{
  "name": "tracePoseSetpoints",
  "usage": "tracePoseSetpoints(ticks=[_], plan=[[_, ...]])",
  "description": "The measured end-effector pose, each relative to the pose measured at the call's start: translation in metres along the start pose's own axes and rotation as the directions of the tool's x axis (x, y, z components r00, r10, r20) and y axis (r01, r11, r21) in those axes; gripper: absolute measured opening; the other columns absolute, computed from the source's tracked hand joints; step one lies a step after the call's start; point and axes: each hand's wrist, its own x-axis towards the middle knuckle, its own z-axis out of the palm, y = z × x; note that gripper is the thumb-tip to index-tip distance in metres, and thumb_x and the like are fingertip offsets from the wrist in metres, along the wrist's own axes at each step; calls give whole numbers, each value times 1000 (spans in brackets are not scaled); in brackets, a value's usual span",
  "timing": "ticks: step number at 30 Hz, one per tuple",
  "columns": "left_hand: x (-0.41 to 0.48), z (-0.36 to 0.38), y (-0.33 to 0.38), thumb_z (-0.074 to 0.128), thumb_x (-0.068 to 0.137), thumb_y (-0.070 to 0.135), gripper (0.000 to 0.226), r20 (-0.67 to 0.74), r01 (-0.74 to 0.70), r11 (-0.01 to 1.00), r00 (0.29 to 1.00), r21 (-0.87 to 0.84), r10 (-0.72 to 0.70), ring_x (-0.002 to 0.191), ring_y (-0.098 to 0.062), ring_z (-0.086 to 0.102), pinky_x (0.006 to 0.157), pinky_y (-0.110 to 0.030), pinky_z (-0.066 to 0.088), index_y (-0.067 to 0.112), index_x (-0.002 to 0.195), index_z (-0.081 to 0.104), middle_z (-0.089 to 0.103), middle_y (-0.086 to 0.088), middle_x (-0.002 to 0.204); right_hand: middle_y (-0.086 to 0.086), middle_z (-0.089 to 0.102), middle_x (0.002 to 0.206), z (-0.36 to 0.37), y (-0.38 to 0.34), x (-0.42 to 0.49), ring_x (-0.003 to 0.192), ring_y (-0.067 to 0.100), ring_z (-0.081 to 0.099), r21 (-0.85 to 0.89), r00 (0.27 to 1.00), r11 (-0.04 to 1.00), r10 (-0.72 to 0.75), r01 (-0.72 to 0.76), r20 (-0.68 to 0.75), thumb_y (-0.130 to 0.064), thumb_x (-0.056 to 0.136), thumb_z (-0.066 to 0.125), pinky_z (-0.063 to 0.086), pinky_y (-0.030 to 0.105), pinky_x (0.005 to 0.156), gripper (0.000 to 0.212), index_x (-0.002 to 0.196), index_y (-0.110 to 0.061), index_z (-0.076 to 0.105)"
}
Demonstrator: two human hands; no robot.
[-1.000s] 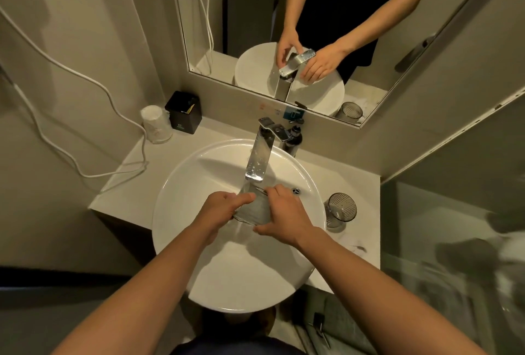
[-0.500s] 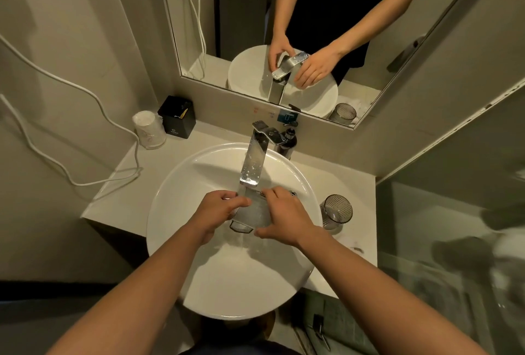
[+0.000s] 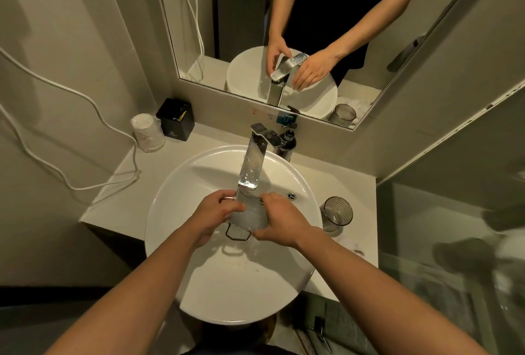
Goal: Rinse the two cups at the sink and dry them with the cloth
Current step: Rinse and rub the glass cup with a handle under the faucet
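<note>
We rinse the first cup under the tap, both hands wrapped round it over the basin.

Directly below the tap [image 3: 252, 167] spout, our left hand [image 3: 217, 212] and right hand [image 3: 279, 222] are pressed against opposite sides of the clear handled cup [image 3: 248, 217], fingers curled around it, handle pointing toward us. The second cup [image 3: 336, 212] stands on the worktop [image 3: 352, 184] to the right of the tap, just outside the basin [image 3: 199, 184] rim. We judge the rinse goes best if we turn the wet glass slowly in the stream and keep a firm grip; no cloth is visible.
</note>
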Motion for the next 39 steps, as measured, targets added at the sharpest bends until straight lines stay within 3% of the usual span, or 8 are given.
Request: tracePoseSetpoints(ticks=[3,5,11,17,21,29,36,39], plan=[[3,-1,-2,85,63,30,62,-65,2,1000,998,-3,-2,89,-16,74,77,-33,55,18,121,67,76,-7,109,6,57,124,3,1,-3,113,27,54,-17,1000,1000,-11,10,-16,-48,68,80,49,43,97,78,134,-19,49],[4,-2,-4,87,64,33,61,-96,8,1000,995,-2,-8,90,-20,74,76,-35,57,19,120,68,74,-12,113,5,54,127,5,1,-5,115,27,51,-54,998,998,-30,27,-52,-48,68,80,46,42,100,83,137,-18,46],[2,2,2,85,82,29,38,-49,4,1000,999,-27,-5,85,-20,72,71,-31,52,28,116,69,75,-11,111,4,52,122,7,2,-4,111,26,49,-93,994,995,-30,21,-103,-46,68,82,44,40,98,75,129,-18,49],[2,-4,0,78,67,21,65,67,-19,999,998,-31,21,90,-17,68,81,-34,53,22,131,65,70,-6,109,4,59,116,-2,7,1,108,25,55,24,999,1000,-8,9,-47,-42,66,83,49,38,92,67,120,-17,54],[3,-1,2,79,66,20,63,38,-28,998,999,-60,30,85,-13,72,76,-34,53,20,128,66,76,1,97,4,60,113,-6,9,1,105,23,58,87,1000,996,3,-2,-13,-38,67,83,51,36,87,63,120,-17,55],[9,2,-3,86,65,35,52,-85,21,994,996,-104,-30,74,-23,69,67,-34,54,17,112,73,78,-9,101,4,52,128,-2,14,0,120,24,50,10,998,999,-38,39,-59,-44,65,84,45,40,104,85,138,-20,48],[9,0,-6,82,66,41,58,-66,51,995,996,-88,-57,76,-21,63,65,-32,51,10,112,68,73,-6,93,5,55,121,0,12,2,115,25,51,33,999,999,-18,19,-49,-48,66,81,46,39,100,80,135,-20,53],[7,-2,-6,79,66,35,42,-10,36,997,999,-61,-37,70,-17,55,61,-28,46,10,98,66,64,-2,81,4,60,115,2,14,2,108,24,56,93,1000,996,-3,5,-25,-50,66,79,49,36,89,73,129,-22,57]])
